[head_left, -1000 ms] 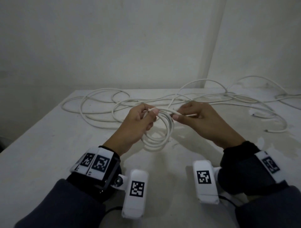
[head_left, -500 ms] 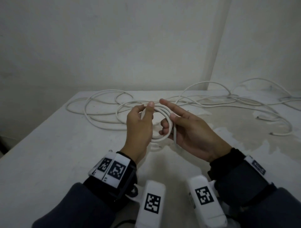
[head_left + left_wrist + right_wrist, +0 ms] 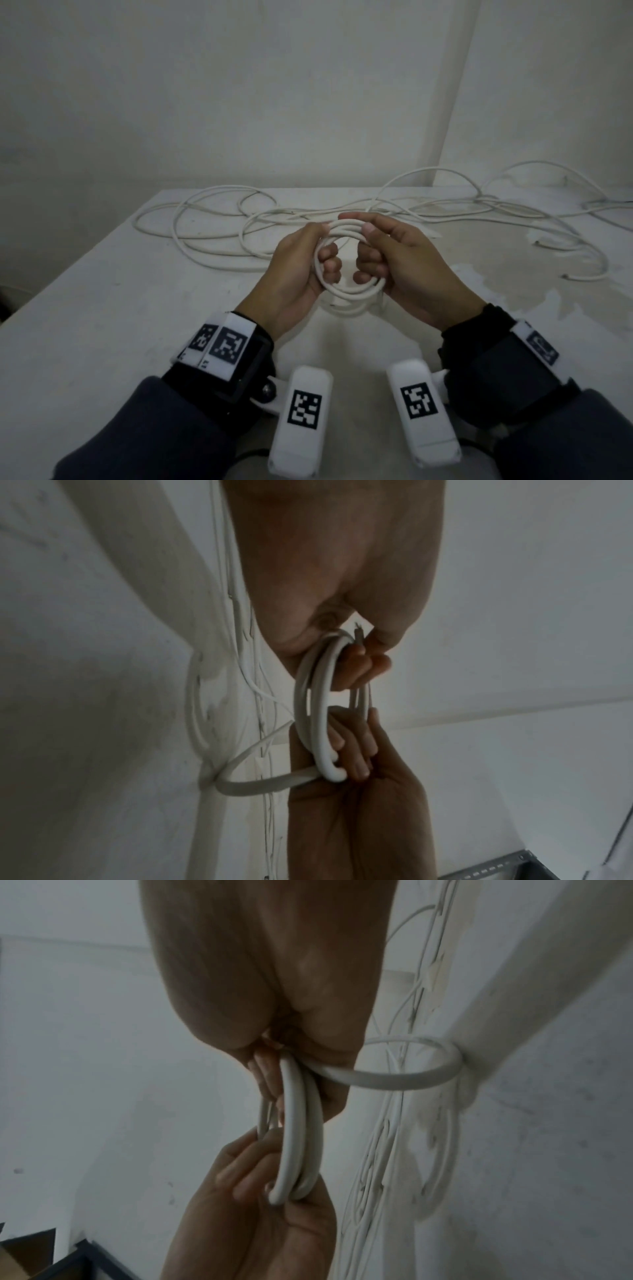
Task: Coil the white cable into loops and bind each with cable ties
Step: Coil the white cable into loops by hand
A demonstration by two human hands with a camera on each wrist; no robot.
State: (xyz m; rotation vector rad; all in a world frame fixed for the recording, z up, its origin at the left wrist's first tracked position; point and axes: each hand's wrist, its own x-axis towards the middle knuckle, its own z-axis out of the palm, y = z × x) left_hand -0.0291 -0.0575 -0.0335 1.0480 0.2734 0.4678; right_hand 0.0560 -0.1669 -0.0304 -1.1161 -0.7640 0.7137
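Far left of the white table [image 3: 85,308]: loose run of the white cable [image 3: 191,240] lying in wide, slack curves on the surface, trailing toward the back edge near the wall.

Left hand [image 3: 294,270]: raised above the table, fingers curled through the left side of a small coil [image 3: 349,294], thumb laid over the top strands. Firm hold; the coil of several turns sits in the crook of the fingers. Left wrist view shows the same coil [image 3: 322,723] edge-on, the strands stacked close together, with a cut cable end [image 3: 359,635] poking out beside the thumb.

Centre: coil held upright between both hands, clear of the table, its shadow on the surface below. One strand drops from the bottom of the coil and curves down to the table, seen in the right wrist view as a single loop [image 3: 411,1080] touching the surface.

Right hand [image 3: 407,270]: fingers curled through the right side of the coil, thumb pressing on the top strands just beside the left thumb. Also gripping. Right wrist view: coil [image 3: 298,1137] runs from this palm down to the left hand's fingers [image 3: 236,1175].

Right of the hands: more slack cable [image 3: 513,212] spread over the table, some arcs lifting off the surface by the wall corner, one loose end [image 3: 565,275] resting at the right, well apart from the coil
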